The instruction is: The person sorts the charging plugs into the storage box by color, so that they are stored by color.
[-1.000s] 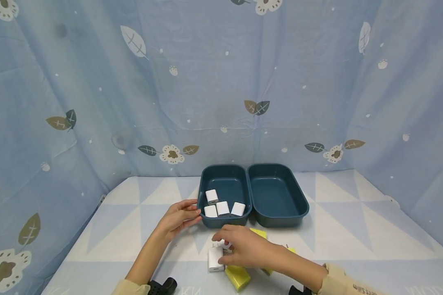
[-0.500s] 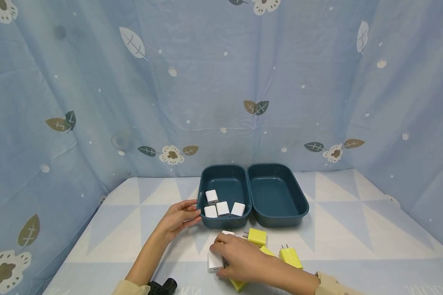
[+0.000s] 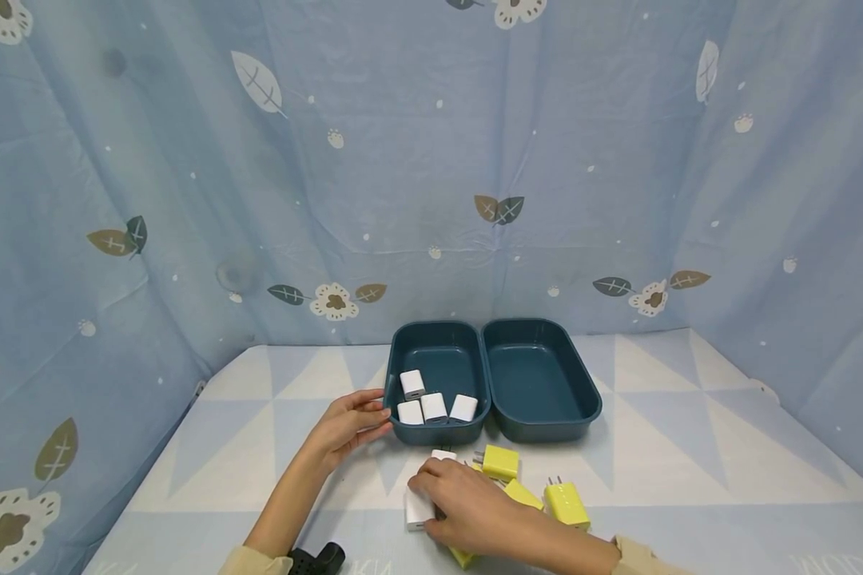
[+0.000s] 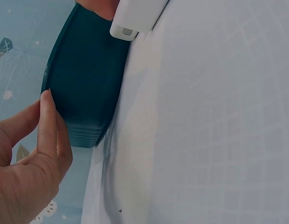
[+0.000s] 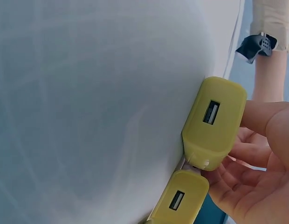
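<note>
My left hand [image 3: 347,425] pinches the near left rim of a dark teal plastic box [image 3: 440,435]. Several white USB charger plugs [image 3: 434,406] lie inside that box. On the table just in front of it, my right hand [image 3: 467,511] curls over a white USB charger plug [image 3: 415,511], index fingertip at its far end and thumb at its near end. A second white plug [image 3: 443,454] shows just beyond the knuckles. Beneath the right palm a yellow charger plug [image 3: 463,557] is mostly hidden; the right wrist view shows a yellow plug [image 5: 214,119] with its USB port close to the thumb.
A second teal box [image 3: 539,383], with nothing in it, stands against the first on the right. More yellow plugs [image 3: 566,503] lie right of my right hand, prongs pointing away. A patterned blue curtain [image 3: 431,160] hangs behind the table.
My right hand has lowered onto the near white plug and closed its fingers over it, its forearm swinging nearer and uncovering yellow plugs. The left hand has stayed at the box rim.
</note>
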A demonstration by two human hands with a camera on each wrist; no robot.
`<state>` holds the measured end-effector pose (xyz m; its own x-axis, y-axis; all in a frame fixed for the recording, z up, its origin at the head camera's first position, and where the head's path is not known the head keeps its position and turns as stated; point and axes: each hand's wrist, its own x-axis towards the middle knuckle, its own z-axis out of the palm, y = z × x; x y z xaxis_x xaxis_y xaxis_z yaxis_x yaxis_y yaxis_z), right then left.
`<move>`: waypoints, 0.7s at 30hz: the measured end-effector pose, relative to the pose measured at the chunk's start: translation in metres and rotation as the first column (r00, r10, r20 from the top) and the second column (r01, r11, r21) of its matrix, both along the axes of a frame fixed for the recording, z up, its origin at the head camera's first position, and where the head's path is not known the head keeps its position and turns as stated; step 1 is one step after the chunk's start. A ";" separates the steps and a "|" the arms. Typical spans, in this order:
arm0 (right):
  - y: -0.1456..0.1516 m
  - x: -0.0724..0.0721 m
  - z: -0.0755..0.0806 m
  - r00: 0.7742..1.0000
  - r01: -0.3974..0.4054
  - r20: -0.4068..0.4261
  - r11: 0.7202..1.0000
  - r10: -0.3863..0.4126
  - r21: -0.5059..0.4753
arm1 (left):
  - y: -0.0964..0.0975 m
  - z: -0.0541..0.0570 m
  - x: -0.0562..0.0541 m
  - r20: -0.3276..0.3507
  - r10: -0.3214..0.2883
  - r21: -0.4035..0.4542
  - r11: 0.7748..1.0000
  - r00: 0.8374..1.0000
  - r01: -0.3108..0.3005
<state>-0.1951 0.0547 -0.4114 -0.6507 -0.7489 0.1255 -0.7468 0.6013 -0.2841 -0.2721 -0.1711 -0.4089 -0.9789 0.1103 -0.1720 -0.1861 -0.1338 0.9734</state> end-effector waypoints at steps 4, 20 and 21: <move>0.001 0.000 -0.001 1.000 -0.001 0.005 1.000 0.001 -0.020 | 0.000 0.000 0.001 -0.001 -0.004 0.003 1.000 1.000 0.004; 0.005 0.004 0.008 0.996 0.048 0.073 0.996 -0.043 -0.075 | 0.000 0.002 0.002 0.001 -0.002 0.001 1.000 1.000 0.002; 0.006 0.004 0.009 0.996 0.051 0.079 0.995 -0.044 -0.083 | 0.000 0.002 0.002 0.001 -0.003 0.000 1.000 1.000 0.003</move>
